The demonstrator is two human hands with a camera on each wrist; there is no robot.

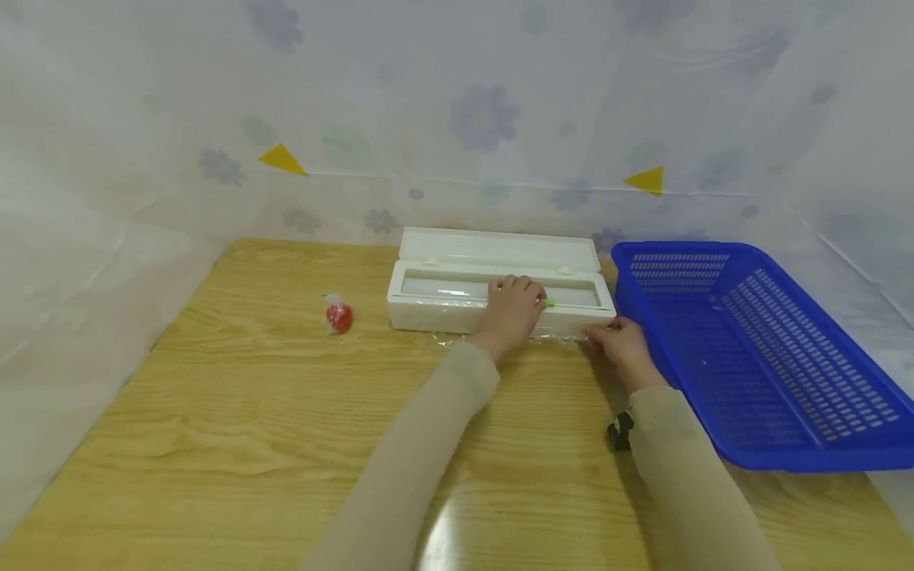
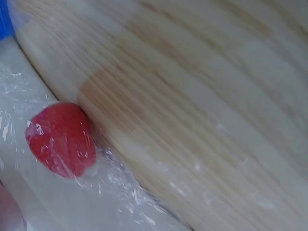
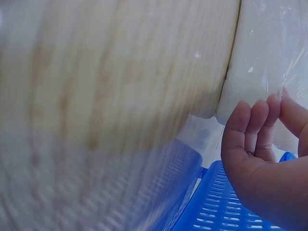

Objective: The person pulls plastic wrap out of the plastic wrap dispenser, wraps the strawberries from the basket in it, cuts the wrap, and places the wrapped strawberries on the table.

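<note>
A white cling-film dispenser (image 1: 443, 313) stands open at the back middle of the wooden table (image 1: 286, 412), its lid (image 1: 500, 247) tipped back. My left hand (image 1: 516, 305) lies on its top, fingers curled at the small green cutter slider (image 1: 548, 302). My right hand (image 1: 614, 337) is at the box's front right corner and pinches the edge of the clear film (image 1: 550, 339) drawn out along the front. The right wrist view shows the right hand (image 3: 281, 98) with thumb and fingers closed on film beside the dispenser (image 3: 260, 48).
A red ball wrapped in film (image 1: 339, 317) lies left of the dispenser, seen close as the red ball (image 2: 60, 139) in the left wrist view. A blue slotted basket (image 1: 807, 460) fills the right side, close to my right hand. Flowered sheeting walls the table.
</note>
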